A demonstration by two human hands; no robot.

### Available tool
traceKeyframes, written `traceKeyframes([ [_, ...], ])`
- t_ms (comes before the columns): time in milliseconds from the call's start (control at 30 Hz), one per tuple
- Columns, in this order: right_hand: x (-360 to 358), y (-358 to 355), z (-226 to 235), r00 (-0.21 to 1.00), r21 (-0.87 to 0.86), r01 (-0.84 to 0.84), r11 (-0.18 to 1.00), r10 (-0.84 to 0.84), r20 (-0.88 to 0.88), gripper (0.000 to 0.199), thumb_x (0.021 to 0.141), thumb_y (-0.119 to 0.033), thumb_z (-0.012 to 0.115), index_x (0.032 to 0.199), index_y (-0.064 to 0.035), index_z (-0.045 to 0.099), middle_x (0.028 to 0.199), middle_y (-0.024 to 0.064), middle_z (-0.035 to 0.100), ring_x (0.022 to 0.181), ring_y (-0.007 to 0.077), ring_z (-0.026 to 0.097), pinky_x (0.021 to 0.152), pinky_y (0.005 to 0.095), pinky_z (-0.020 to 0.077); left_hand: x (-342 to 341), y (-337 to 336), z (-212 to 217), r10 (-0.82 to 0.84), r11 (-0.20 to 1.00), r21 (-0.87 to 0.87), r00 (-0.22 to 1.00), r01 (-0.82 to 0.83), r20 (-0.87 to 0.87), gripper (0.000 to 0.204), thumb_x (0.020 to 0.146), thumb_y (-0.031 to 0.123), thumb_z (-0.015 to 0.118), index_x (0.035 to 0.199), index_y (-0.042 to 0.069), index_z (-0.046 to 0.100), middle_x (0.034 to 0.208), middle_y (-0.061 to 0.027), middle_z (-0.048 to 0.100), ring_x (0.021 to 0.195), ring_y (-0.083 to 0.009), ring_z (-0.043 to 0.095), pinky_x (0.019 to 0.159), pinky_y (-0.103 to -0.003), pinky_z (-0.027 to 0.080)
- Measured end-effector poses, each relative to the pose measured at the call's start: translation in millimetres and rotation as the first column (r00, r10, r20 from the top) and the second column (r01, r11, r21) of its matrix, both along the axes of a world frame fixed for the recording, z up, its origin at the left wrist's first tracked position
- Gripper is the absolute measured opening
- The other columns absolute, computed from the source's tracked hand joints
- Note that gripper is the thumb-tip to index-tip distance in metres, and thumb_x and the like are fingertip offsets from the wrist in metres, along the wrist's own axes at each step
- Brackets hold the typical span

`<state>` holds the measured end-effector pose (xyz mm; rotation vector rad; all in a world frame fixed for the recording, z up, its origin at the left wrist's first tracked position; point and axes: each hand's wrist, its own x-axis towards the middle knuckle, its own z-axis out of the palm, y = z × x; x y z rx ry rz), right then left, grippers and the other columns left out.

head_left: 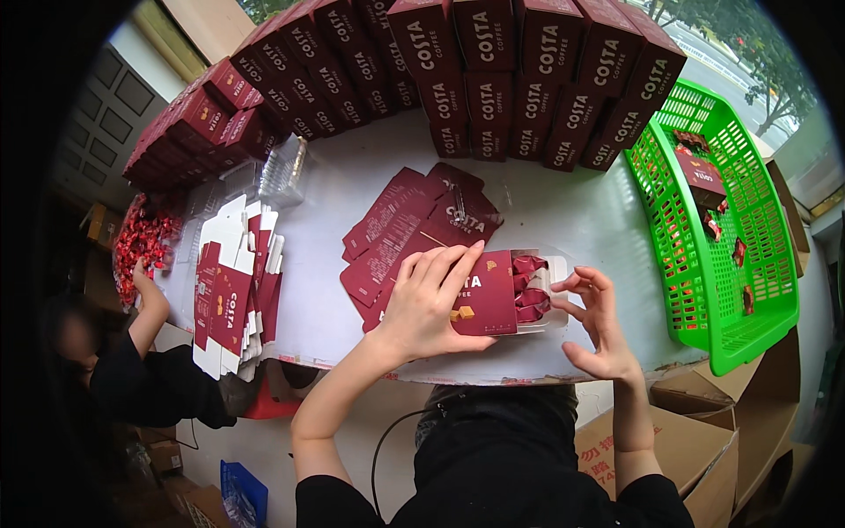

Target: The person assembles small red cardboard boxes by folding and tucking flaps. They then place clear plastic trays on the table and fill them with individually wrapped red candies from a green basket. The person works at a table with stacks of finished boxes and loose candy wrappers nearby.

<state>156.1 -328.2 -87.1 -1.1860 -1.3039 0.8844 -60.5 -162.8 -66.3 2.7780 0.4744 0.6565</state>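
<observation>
A maroon carton [498, 304] lies on its side on the white table, its open end facing right. Wrapped maroon sachets [531, 289] show in that opening, beside white end flaps [556, 267]. My left hand [431, 295] grips the carton from above, fingers over its top and thumb along the near edge. At the open end is my right hand [598, 321], its fingers curved and apart, fingertips close to the flaps; whether they touch is unclear. Flat maroon cartons [387, 233] lie fanned out behind and partly under the held one.
Stacked maroon boxes [488, 97] line the table's back. Folded cartons [231, 282] and clear plastic trays [282, 172] sit to the left. A green basket [713, 264] holds a box and loose sachets at right. Another person's hand [145, 286] reaches into red-wrapped pieces [145, 233].
</observation>
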Motion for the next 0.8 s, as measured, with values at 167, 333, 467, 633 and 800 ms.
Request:
traceKeyframes([
  [167, -3, 1, 20, 0.949, 0.042, 0.030, 0.999, -0.042, 0.314, 0.082, 0.073, -0.013, 0.068, 0.143, -0.0004, 0.027, 0.132, 0.0194, 0.053, 0.124, 0.0305, 0.047, 0.110, 0.0418, 0.0289, 5, -7, -3, 0.134, 0.989, 0.049, 0.984, -0.140, 0.119, 0.101, 0.053, 0.045, 0.082, 0.135, -0.002, 0.045, 0.122, -0.0136, 0.050, 0.112, -0.0299, 0.048, 0.095, -0.043, 0.035],
  [333, -12, 7, 31, 0.895, 0.149, 0.089, 0.985, -0.144, 0.421, 0.072, 0.068, -0.018, 0.080, 0.131, 0.0001, 0.050, 0.130, 0.0169, 0.057, 0.118, 0.0295, 0.054, 0.103, 0.0398, 0.0368, 13, -17, -12, 0.133, 0.990, 0.002, 0.948, -0.140, 0.290, 0.103, 0.048, 0.040, 0.085, 0.133, -0.003, 0.044, 0.124, -0.0172, 0.050, 0.111, -0.0327, 0.049, 0.094, -0.044, 0.038],
  [467, -16, 13, 35, 0.860, 0.151, 0.086, 0.985, -0.150, 0.489, 0.065, 0.067, -0.021, 0.084, 0.124, -0.0012, 0.059, 0.126, 0.0156, 0.059, 0.115, 0.0293, 0.055, 0.095, 0.0376, 0.0448, 22, -31, -16, 0.120, 0.991, 0.020, 0.932, -0.135, 0.343, 0.106, 0.050, 0.048, 0.086, 0.132, -0.004, 0.043, 0.124, -0.0181, 0.049, 0.111, -0.0341, 0.049, 0.093, -0.045, 0.038],
  [633, -12, 17, 39, 0.733, 0.274, -0.007, 0.962, -0.182, 0.656, 0.058, 0.066, -0.024, 0.084, 0.118, -0.0052, 0.065, 0.124, 0.0097, 0.062, 0.115, 0.0319, 0.055, 0.096, 0.0405, 0.0463, 29, -49, -29, 0.177, 0.981, -0.011, 0.875, -0.192, 0.451, 0.106, 0.056, 0.055, 0.082, 0.133, -0.004, 0.040, 0.129, -0.0181, 0.046, 0.113, -0.0333, 0.047, 0.096, -0.046, 0.035],
  [800, -9, 0, 56, 0.483, 0.298, 0.106, 0.949, -0.312, 0.819, 0.046, 0.062, -0.024, 0.081, 0.107, -0.0307, 0.072, 0.116, 0.0017, 0.061, 0.123, 0.0307, 0.036, 0.107, 0.0587, 0.0284, 25, -46, -26, 0.092, 0.973, -0.227, 0.867, 0.025, 0.489, 0.102, 0.059, 0.043, 0.090, 0.129, 0.004, 0.028, 0.135, -0.0324, 0.037, 0.117, -0.0361, 0.046, 0.100, -0.045, 0.036],
])
